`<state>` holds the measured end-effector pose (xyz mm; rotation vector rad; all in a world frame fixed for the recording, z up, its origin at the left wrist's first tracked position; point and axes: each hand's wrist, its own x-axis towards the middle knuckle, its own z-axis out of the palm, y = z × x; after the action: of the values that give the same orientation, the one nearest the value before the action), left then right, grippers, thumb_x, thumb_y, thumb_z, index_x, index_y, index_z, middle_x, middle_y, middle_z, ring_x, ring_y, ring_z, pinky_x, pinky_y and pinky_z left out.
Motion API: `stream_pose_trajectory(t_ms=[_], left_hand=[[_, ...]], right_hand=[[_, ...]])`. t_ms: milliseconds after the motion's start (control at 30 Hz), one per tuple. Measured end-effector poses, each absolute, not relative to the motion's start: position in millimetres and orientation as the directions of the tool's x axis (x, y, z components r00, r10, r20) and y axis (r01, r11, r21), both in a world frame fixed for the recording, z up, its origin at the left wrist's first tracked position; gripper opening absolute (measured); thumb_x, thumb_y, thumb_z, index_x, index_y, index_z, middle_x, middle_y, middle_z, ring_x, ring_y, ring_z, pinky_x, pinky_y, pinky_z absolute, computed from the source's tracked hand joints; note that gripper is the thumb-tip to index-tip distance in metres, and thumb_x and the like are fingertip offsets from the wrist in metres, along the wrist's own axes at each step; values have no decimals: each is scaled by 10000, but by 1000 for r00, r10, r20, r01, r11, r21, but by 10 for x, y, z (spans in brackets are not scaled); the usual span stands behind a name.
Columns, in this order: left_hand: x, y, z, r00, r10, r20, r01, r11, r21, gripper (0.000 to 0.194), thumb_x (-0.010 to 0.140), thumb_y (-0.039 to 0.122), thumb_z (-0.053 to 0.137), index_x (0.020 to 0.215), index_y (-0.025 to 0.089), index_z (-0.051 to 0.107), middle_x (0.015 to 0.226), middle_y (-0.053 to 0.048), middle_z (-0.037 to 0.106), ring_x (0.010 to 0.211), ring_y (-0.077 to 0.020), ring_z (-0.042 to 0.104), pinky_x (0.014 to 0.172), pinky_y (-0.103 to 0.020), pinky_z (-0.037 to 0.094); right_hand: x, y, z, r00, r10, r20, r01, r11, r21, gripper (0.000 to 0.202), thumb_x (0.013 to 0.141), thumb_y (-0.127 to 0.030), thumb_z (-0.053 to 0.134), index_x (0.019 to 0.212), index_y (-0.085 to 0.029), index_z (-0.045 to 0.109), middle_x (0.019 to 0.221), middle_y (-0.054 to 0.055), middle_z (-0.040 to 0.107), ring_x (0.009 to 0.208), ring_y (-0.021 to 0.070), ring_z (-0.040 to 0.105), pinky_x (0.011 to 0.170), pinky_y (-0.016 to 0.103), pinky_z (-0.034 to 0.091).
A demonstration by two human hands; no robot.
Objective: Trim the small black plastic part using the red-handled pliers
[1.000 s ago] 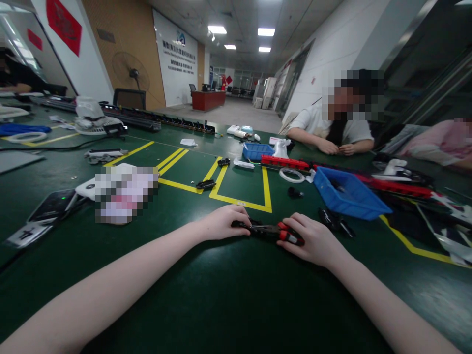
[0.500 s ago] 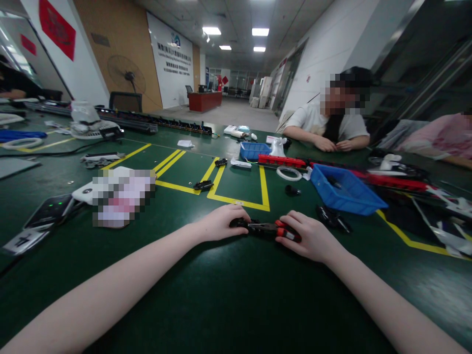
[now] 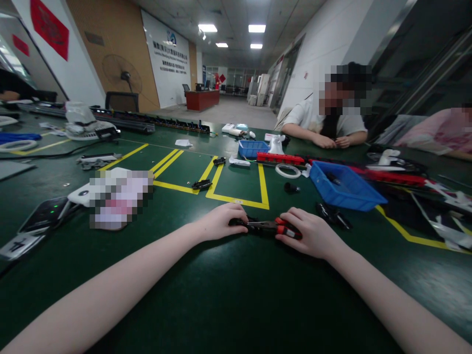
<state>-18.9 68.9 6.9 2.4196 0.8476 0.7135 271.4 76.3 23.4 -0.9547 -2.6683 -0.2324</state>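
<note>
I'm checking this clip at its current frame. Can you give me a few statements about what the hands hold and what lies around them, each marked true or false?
1. The right hand holds red-handled pliers. True.
2. The pliers' tip points toward the left hand. True.
3. The left hand lies flat, palm down. False: it holds a black part between thumb and fingertips.
4. A dark item lies inside the larger blue tray. True.
5. The white ring is inside that tray. False: the white ring lies outside it, to its left in the picture, on the green table.
</note>
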Motion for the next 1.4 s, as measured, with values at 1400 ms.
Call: stream_pose_trajectory(t_ms=[1400], left_hand=[[-191, 706, 41, 679, 656, 329, 428, -718, 549, 115, 871, 225, 670, 969, 166, 658, 1055, -63, 616, 974, -191, 579, 845, -313, 475]], right_hand=[[2771, 825, 142, -728, 508, 460, 613, 783, 105, 414, 845, -498, 614, 1077, -155, 600, 1009, 130, 644, 848, 244, 627, 704, 371, 512]])
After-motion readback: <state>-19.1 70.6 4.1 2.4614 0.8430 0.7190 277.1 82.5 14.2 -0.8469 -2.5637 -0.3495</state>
